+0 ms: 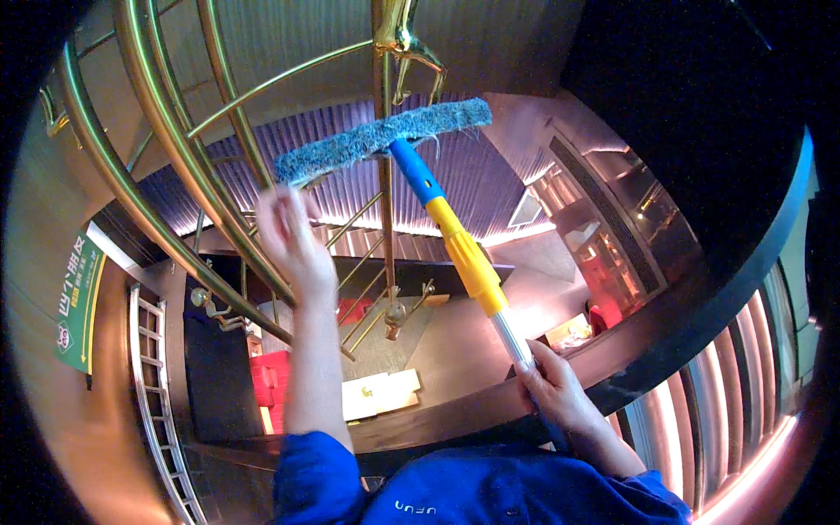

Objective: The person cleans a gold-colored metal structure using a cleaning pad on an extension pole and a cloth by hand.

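Note:
My right hand (551,387) is closed around the silver section of an extension pole (509,331), low at the right of my body. The pole slants up to the left through a yellow locking collar (469,262) and a blue socket (417,172). At its top sits a window-washer T-bar with a shaggy blue fibre sleeve (384,139), loose threads hanging from it. Just below the sleeve's left end is my raised left hand (292,236), blurred, its fingers partly curled. Whether those fingers touch the sleeve cannot be told.
Curved brass tubes (177,177) with cross rods and gold figures (397,29) hang close ahead. A dark curved parapet ledge (472,420) runs before me. Beyond and below it are red seating (269,384) and a pale table (377,396). A metal ladder (152,367) and green sign (80,305) stand left.

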`<move>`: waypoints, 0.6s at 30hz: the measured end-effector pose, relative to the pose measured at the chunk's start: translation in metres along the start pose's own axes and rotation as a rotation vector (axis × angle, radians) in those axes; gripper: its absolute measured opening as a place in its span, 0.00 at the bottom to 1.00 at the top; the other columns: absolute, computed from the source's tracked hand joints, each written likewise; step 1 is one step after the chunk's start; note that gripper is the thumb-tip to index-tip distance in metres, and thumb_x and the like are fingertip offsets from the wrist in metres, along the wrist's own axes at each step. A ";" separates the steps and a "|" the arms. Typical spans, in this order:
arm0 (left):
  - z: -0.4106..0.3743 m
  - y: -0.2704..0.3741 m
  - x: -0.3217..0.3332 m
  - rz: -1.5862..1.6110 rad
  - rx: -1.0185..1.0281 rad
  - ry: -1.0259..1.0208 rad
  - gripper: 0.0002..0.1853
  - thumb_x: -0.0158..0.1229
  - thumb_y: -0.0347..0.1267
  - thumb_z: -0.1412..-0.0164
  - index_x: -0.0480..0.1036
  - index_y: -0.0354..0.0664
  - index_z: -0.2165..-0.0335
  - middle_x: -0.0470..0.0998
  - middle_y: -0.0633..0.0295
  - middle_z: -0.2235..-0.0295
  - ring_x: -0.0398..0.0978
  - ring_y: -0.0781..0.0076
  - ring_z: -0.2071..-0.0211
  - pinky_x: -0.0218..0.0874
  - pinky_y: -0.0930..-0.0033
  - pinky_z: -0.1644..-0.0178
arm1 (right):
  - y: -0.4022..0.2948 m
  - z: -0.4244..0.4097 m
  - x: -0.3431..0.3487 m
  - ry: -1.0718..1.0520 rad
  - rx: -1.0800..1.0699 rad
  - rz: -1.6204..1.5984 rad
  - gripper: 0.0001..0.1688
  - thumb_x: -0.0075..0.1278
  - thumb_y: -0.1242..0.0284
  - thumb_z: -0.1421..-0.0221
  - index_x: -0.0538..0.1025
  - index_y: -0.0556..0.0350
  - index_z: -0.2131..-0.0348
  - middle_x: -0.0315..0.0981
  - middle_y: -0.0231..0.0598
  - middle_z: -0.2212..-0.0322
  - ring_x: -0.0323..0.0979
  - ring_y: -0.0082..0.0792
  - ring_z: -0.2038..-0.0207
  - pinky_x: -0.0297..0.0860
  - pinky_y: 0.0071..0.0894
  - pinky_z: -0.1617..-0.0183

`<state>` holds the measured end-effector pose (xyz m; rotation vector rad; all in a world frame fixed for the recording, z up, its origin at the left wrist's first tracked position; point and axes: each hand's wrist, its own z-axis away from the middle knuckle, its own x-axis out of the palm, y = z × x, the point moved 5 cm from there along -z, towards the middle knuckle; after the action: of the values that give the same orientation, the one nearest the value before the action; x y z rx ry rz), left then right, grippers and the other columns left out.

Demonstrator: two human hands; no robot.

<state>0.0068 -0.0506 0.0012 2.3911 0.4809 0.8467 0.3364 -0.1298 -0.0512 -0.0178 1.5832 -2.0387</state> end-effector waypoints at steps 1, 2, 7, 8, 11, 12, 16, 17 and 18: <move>-0.026 -0.001 0.005 -0.033 0.003 -0.042 0.07 0.51 0.33 0.43 0.65 0.41 0.67 0.64 0.67 0.78 0.59 0.83 0.79 0.52 0.80 0.74 | -0.002 0.003 0.000 -0.006 0.012 0.001 0.15 0.40 0.68 0.42 0.64 0.61 0.59 0.61 0.29 0.84 0.60 0.19 0.83 0.60 0.21 0.81; -0.052 -0.012 0.008 -0.113 -0.063 -0.083 0.10 0.53 0.34 0.44 0.65 0.40 0.66 0.66 0.65 0.76 0.62 0.81 0.77 0.55 0.79 0.72 | -0.006 0.004 0.002 -0.012 0.027 0.001 0.16 0.40 0.68 0.42 0.63 0.61 0.58 0.61 0.29 0.83 0.60 0.19 0.82 0.60 0.21 0.81; -0.143 -0.067 0.043 -0.549 -0.155 -0.315 0.29 0.60 0.43 0.53 0.64 0.32 0.58 0.73 0.53 0.65 0.71 0.68 0.65 0.62 0.71 0.61 | -0.001 0.011 0.007 -0.062 0.009 0.102 0.21 0.41 0.68 0.42 0.61 0.63 0.53 0.61 0.31 0.83 0.58 0.19 0.80 0.59 0.24 0.78; -0.154 -0.085 0.052 -0.551 -0.196 -0.408 0.33 0.61 0.44 0.54 0.63 0.29 0.57 0.72 0.51 0.64 0.71 0.67 0.64 0.61 0.69 0.59 | 0.000 0.015 0.006 -0.066 0.008 0.113 0.21 0.41 0.68 0.42 0.61 0.63 0.53 0.61 0.32 0.83 0.58 0.19 0.79 0.59 0.24 0.78; -0.161 -0.121 0.090 -0.575 -0.272 -0.524 0.34 0.61 0.44 0.54 0.62 0.28 0.55 0.71 0.48 0.60 0.70 0.64 0.61 0.61 0.68 0.57 | -0.009 0.024 -0.001 -0.089 0.028 0.202 0.22 0.42 0.69 0.43 0.60 0.63 0.52 0.66 0.40 0.81 0.64 0.25 0.77 0.63 0.29 0.74; -0.159 -0.134 0.110 -0.541 -0.289 -0.564 0.34 0.61 0.42 0.54 0.62 0.29 0.54 0.69 0.47 0.58 0.69 0.63 0.58 0.60 0.68 0.56 | -0.012 0.028 -0.005 -0.079 0.022 0.235 0.22 0.42 0.69 0.43 0.60 0.62 0.52 0.67 0.42 0.80 0.66 0.27 0.77 0.64 0.30 0.72; -0.176 -0.161 0.132 -0.654 -0.250 -0.689 0.30 0.60 0.36 0.56 0.64 0.29 0.56 0.70 0.47 0.58 0.69 0.60 0.57 0.59 0.66 0.54 | -0.018 0.027 0.002 -0.130 -0.076 0.278 0.23 0.43 0.69 0.44 0.59 0.60 0.51 0.69 0.52 0.78 0.72 0.44 0.75 0.67 0.37 0.70; -0.178 -0.166 0.133 -0.701 -0.247 -0.688 0.29 0.59 0.36 0.57 0.64 0.30 0.56 0.70 0.47 0.58 0.69 0.59 0.57 0.59 0.66 0.54 | -0.016 0.027 0.004 -0.141 -0.106 0.286 0.23 0.43 0.69 0.44 0.59 0.60 0.51 0.69 0.53 0.78 0.72 0.46 0.75 0.68 0.38 0.70; -0.177 -0.162 0.135 -0.755 -0.245 -0.689 0.28 0.59 0.35 0.57 0.64 0.31 0.57 0.70 0.47 0.58 0.69 0.59 0.57 0.59 0.66 0.54 | -0.008 0.024 0.006 -0.170 -0.093 0.307 0.23 0.43 0.68 0.44 0.59 0.58 0.51 0.70 0.54 0.78 0.71 0.52 0.75 0.68 0.43 0.71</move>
<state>-0.0343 0.2100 0.0807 1.8659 0.8362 -0.2372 0.3362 -0.1529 -0.0383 0.0164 1.4736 -1.6817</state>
